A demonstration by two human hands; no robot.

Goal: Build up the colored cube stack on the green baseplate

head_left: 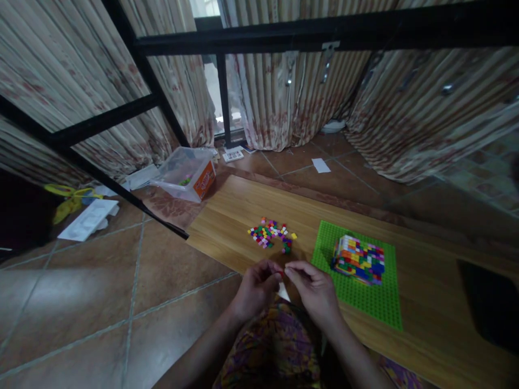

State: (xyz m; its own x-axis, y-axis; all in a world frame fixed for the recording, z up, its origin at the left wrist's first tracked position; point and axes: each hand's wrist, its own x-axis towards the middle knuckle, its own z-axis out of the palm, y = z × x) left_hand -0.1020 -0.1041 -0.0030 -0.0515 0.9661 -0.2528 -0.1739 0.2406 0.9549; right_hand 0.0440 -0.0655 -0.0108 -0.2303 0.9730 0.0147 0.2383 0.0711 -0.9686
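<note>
My left hand (259, 286) and my right hand (311, 286) meet over the near edge of the wooden table, fingertips pinched close together. A small red toy brick (281, 274) shows between the left fingertips, partly hidden by the fingers. The right thumb and forefinger are pinched right beside it; whether they grip a piece of their own is too small to make out. Just beyond the hands lies a loose pile of coloured toy bricks (265, 234). To the right, a block built of many coloured bricks (360, 258) stands on a green studded baseplate (381, 310).
The wooden table (227, 210) runs from left to right. A dark flat object (490, 302) lies at its right end. On the floor beyond the left end stands a clear plastic box (182, 173) with an orange label. Black metal bars (284, 39) cross in front of patterned curtains (267, 102).
</note>
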